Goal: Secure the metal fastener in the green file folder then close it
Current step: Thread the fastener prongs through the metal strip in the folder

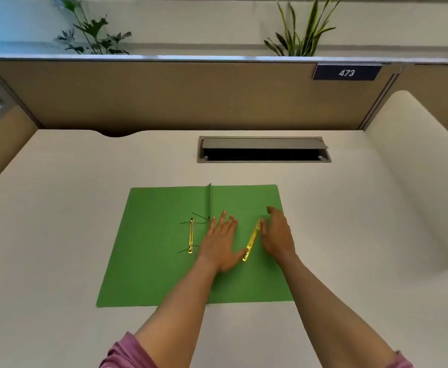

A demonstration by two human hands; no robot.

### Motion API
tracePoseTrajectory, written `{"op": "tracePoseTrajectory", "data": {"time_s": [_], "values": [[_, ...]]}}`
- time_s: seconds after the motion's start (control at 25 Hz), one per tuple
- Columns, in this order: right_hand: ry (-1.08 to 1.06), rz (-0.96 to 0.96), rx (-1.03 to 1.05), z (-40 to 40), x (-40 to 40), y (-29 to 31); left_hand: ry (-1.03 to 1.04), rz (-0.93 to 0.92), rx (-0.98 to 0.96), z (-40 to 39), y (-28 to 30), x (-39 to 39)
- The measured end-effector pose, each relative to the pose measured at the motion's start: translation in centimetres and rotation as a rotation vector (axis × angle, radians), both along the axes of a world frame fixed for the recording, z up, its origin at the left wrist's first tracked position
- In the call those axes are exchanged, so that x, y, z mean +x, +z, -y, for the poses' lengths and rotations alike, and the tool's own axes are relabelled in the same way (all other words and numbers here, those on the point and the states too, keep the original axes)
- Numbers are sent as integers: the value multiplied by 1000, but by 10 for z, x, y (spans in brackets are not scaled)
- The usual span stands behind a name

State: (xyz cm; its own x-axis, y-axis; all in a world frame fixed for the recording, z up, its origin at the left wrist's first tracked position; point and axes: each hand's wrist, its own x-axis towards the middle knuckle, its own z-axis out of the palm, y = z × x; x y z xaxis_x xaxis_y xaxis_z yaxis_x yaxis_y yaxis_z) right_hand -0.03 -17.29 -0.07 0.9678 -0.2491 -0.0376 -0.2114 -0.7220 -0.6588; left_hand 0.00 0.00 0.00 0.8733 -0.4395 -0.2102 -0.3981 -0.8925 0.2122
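Observation:
The green file folder lies open flat on the desk, its spine crease running down the middle. A gold metal fastener bar sits on the left flap, with thin dark prongs sticking out at both of its ends. A second gold fastener strip lies slanted on the right flap. My left hand rests flat on the folder just right of the crease, fingers spread, its thumb tip touching the strip's lower end. My right hand is palm-down beside the strip, fingertips against its upper end. Neither hand grips anything.
The folder lies on a beige desk. A grey cable hatch stands open behind the folder. Brown partition walls enclose the desk, with a "473" plate and plants above. The desk curves away at the right.

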Motion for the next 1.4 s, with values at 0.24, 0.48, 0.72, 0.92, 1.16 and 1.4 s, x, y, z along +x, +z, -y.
{"op": "tracePoseTrajectory", "data": {"time_s": [0.24,0.48,0.72,0.92,1.16,1.4], "values": [[53,-91,-227,8,-3,-13,-10,-12,35,-6,-10,0],[70,-87,-271,7,0,-15,34,-44,6,-8,-15,2],[2,-81,-213,1,8,-12,45,-76,0,-4,-12,7],[-123,14,131,-9,16,-4,69,-134,-48,-4,-13,6],[-132,64,372,-28,26,7,131,-213,-286,-11,-6,15],[-81,21,541,-58,55,26,576,-267,-949,-42,10,37]]}}
